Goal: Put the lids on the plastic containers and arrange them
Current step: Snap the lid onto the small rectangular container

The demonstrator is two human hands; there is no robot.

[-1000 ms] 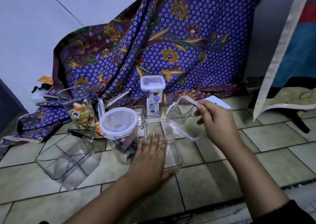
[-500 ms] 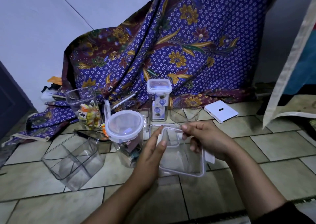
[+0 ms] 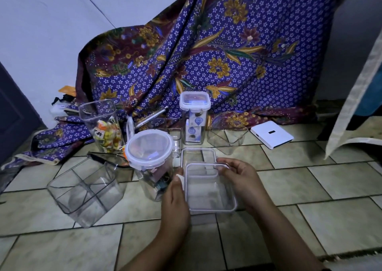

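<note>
A clear square lid [image 3: 209, 187] lies flat over a clear square container whose far rim [image 3: 198, 151] shows behind it on the tiled floor. My left hand [image 3: 175, 200] grips the lid's left edge and clip. My right hand [image 3: 241, 179] holds its right and far edge. A round container with a white lid [image 3: 149, 148] stands just left. A tall lidded container [image 3: 194, 117] stands behind. An unlidded jar of sweets [image 3: 104, 126] stands at the back left.
A divided clear container [image 3: 84, 190] lies tilted on the floor at left. Another clear unlidded container [image 3: 227, 138] sits behind right, with a white flat box [image 3: 271, 134] beyond it. Patterned purple cloth [image 3: 206, 53] drapes the wall behind. A pale curtain edge [image 3: 355, 88] hangs at right.
My right hand brought the lid down from beside the far containers onto the square container. My left hand moved from the container's top to the lid's left edge. The lid lies flatter now.
</note>
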